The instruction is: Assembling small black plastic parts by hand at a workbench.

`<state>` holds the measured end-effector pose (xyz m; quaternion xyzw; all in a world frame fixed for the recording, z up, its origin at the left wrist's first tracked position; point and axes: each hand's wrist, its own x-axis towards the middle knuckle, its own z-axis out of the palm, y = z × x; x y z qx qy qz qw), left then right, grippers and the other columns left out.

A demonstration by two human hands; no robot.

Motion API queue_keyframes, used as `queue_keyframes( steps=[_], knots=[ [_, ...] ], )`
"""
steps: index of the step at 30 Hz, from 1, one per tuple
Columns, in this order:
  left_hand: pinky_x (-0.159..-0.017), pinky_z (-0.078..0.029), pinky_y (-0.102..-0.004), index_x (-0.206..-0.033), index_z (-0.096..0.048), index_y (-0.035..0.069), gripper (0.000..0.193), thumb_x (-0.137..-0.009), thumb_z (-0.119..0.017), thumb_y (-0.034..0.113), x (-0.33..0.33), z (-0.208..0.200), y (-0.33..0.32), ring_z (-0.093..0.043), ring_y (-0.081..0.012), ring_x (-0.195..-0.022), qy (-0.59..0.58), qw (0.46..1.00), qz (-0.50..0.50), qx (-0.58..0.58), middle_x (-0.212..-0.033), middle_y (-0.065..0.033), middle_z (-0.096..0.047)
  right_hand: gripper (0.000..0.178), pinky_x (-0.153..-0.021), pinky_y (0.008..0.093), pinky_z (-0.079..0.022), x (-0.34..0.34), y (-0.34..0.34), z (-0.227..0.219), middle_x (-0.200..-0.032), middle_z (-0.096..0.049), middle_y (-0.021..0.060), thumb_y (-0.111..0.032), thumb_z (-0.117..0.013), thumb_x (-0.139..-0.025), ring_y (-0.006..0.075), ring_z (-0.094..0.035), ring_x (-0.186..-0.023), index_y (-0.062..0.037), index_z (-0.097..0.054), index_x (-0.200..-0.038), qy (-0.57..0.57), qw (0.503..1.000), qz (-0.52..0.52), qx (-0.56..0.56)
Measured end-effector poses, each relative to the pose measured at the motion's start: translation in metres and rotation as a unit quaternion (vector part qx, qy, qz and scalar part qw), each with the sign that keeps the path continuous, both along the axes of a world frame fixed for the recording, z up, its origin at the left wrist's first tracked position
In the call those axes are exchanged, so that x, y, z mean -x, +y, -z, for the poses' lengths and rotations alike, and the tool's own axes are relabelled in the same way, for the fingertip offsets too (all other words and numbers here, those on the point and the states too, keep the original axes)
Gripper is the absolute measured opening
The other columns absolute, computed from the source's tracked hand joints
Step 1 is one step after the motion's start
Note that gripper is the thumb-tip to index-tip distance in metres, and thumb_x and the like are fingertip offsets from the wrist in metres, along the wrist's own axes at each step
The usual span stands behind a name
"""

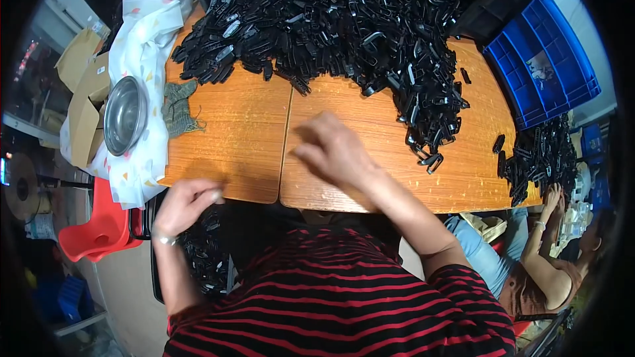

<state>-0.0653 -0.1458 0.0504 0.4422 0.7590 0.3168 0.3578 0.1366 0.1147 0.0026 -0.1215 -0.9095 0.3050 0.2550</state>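
Observation:
My left hand [186, 206] is just off the table's front left edge, above a dark heap of parts below. Its fingers are curled in against the thumb, and whatever they may hold is too small to make out. Over the middle of the wooden table [238, 139], near the seam, my right hand [336, 151] is smeared by motion, so its grip is unclear. Beyond both hands lies a large heap of small black plastic parts [317, 26], long and frame-like, some shiny. A tongue of this heap reaches nearer on the right.
On the left are a metal bowl [126, 116], patterned white plastic sheeting [142, 39], a grey-green knitted glove [180, 109] and a red chair [106, 228]. A blue crate [549, 59] stands tilted at the right. Another person [546, 271] sits there beside a smaller black heap [539, 155].

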Motion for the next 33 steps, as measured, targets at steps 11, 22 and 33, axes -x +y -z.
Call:
queue_keyframes(
  steps=[11,22,33],
  knots=[
    [-0.083,-0.052,-0.0327,-0.115,-0.063,0.001,0.028,-0.087,-0.064,0.005,-0.008,0.008,0.085,-0.065,-0.0234,-0.094,0.178,0.973,-0.049,-0.141,-0.108,-0.0112,-0.066,0.051,-0.089,0.0426,-0.050,0.003,0.092,0.011,-0.120,-0.056,0.0216,-0.005,-0.066,-0.078,0.0367,-0.057,-0.107,0.0027,-0.053,-0.127,-0.136,0.923,0.271,-0.236],
    [-0.105,-0.041,-0.0440,-0.130,-0.055,0.017,0.061,-0.074,-0.064,-0.005,-0.008,0.057,0.238,-0.043,-0.0405,-0.126,0.329,0.918,0.023,-0.218,-0.143,-0.0199,-0.037,0.045,-0.081,0.0451,-0.053,0.026,0.091,0.008,-0.112,-0.055,0.0195,-0.003,-0.060,-0.078,0.0374,-0.058,-0.100,-0.0033,-0.058,-0.124,-0.155,0.928,0.281,-0.190],
    [-0.101,-0.044,-0.0420,-0.116,-0.062,0.011,0.051,-0.071,-0.053,-0.011,-0.020,0.050,0.178,-0.050,-0.0353,-0.118,0.295,0.923,0.072,-0.235,-0.126,-0.0142,-0.053,0.038,-0.080,0.0391,-0.053,0.007,0.045,0.000,-0.114,-0.059,0.0129,0.001,-0.065,-0.075,0.0327,-0.063,-0.097,-0.0021,-0.062,-0.113,-0.029,0.994,0.056,-0.093]
  ],
)
